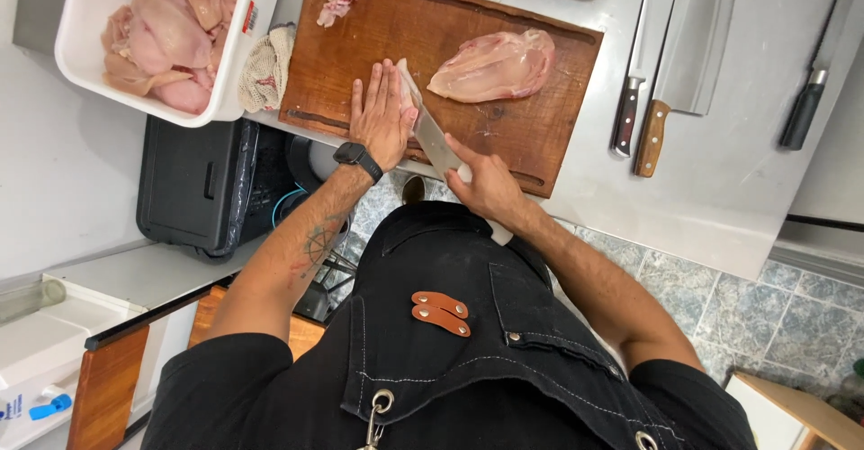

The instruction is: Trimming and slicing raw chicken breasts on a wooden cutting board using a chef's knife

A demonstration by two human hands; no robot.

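My left hand [382, 112] lies flat, fingers together, on a piece of raw chicken at the near edge of a wooden cutting board [378, 36]; the piece is almost wholly hidden beneath the palm. A watch sits on that wrist. My right hand [486, 184] grips the handle of a knife [430, 130], whose blade runs in under the left palm. A whole raw chicken breast [495, 65] lies on the board just right of the blade. A small meat scrap [337, 4] rests at the board's far left corner.
A white tub [85, 76] of raw chicken stands at the far left, with a stained cloth [265, 67] beside it. On the steel counter [738, 171] to the right lie a slim knife [630, 99], a cleaver [688, 58] and a black-handled knife [810, 90]. A black bin [202, 184] sits below.
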